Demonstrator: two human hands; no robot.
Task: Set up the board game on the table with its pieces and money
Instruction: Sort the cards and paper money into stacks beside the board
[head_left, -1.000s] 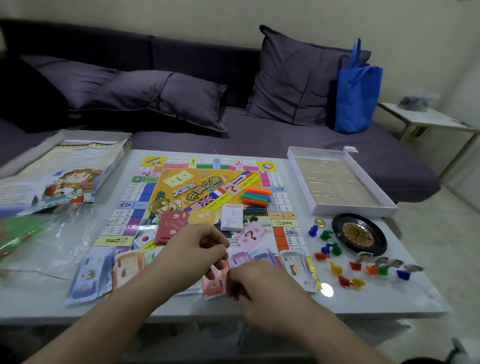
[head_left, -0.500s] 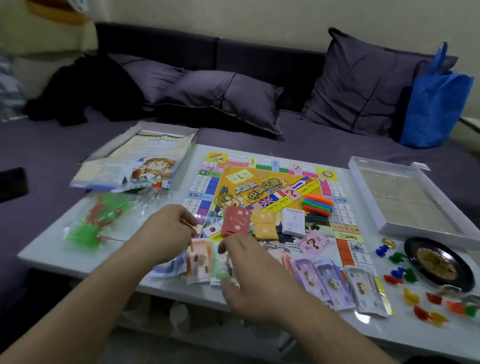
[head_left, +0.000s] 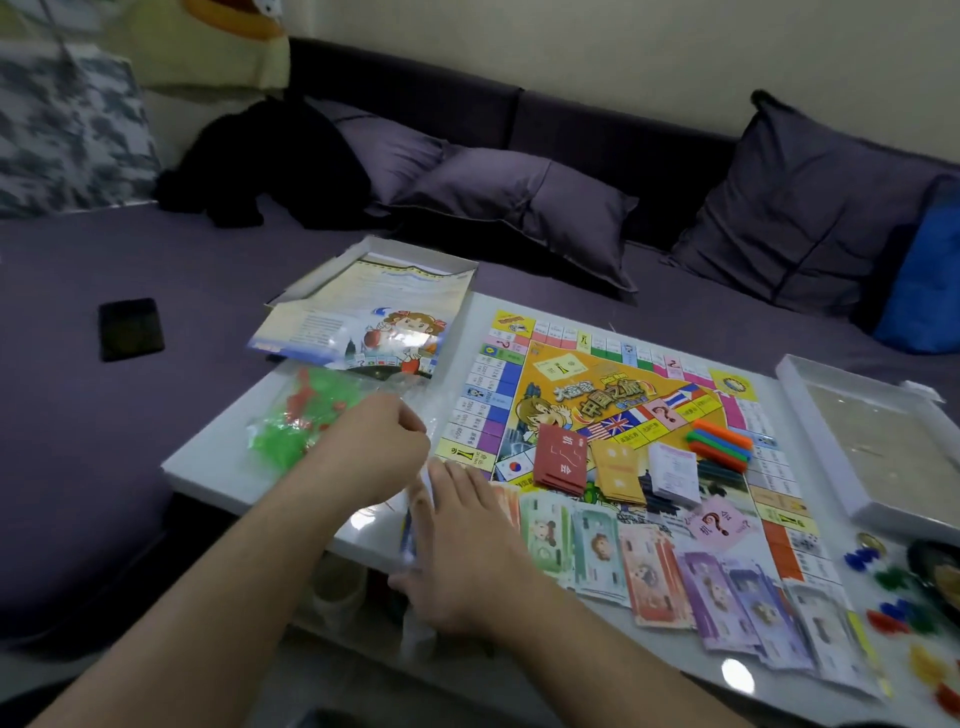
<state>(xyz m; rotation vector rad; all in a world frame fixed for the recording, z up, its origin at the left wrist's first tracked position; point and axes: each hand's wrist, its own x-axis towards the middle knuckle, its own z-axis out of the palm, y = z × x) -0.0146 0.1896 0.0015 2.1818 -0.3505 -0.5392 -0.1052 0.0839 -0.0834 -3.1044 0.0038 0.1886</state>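
Basically, head view only: a white glossy low table (head_left: 218, 470) stands in front of a dark purple fabric sofa (head_left: 156, 270), and the colourful square game board (head_left: 613, 410) lies flat on the table's middle. On the board sit a dark red card deck (head_left: 561, 460), a yellow-orange card deck (head_left: 618, 470) just beside it, a white card deck (head_left: 672, 470) next, and a pink question-mark card (head_left: 719, 525) nearer the person. A stack of orange, green and blue plastic bars (head_left: 719, 444) rests on the board's right part. A fanned row of paper play-money notes (head_left: 675, 571) in green, teal, pink and purple lies along the board's near edge. The left hand (head_left: 374, 447) hovers over the table's near-left area, fingers clenched into a loose fist; whether it pinches anything cannot be told. The right hand (head_left: 457, 540) lies over the left end of the money row, fingers stretched fairly straight, touching blurred notes at the table edge; grip not clear. A clear plastic bag of green and red pieces (head_left: 291, 415) lies left of the board, touching the printed cardboard box lid (head_left: 374, 312) behind it. A white open box tray (head_left: 862, 441) sits right of the board. Small coloured plastic pawns (head_left: 893, 597) scatter at the far right, blurred. A black flat phone-like object (head_left: 131, 328) lies on the sofa
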